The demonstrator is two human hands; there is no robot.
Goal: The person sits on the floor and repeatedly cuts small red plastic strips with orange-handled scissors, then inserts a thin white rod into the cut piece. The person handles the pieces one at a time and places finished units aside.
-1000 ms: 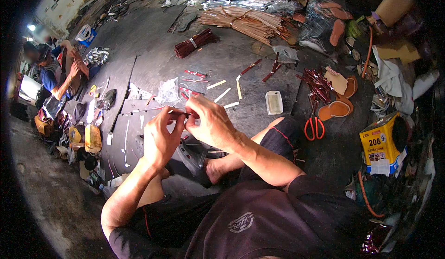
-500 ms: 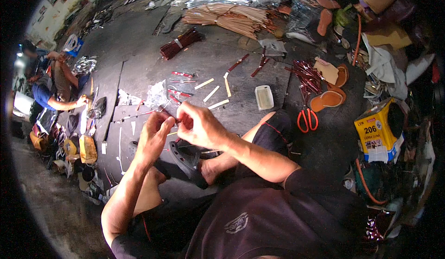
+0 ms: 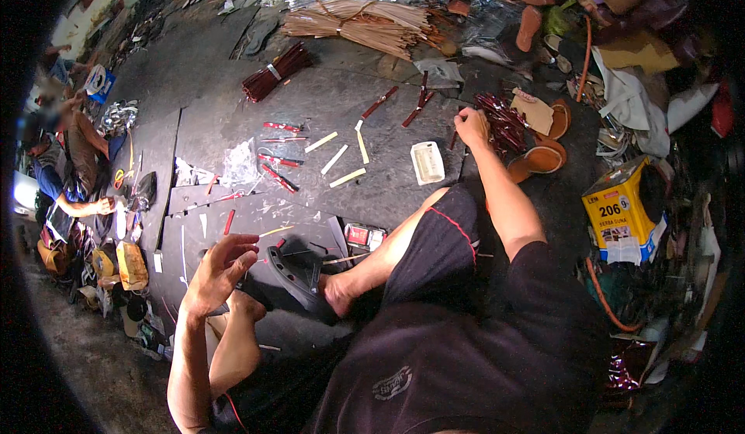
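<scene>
Our right hand [image 3: 471, 127] was just beside the pile of dark red strips [image 3: 506, 123], with its fingertips close together. A small dark red bit showed under the fingers, but we could not tell if we were pinching it. The pile lay by the brown sandals [image 3: 537, 162], to the right of the pale tray [image 3: 428, 179]. Our left hand [image 3: 215, 273] was loosely open, thumb apart, and we saw nothing in it. A red piece [image 3: 230, 221] was just past its fingers.

To do this well, we thought one strip at a time was best, held gently by its end. The pile looked messy, so a fast tug could have dragged other strips along. Lifting up high seemed safer than sliding, because the tray was close and easy to bump.
</scene>
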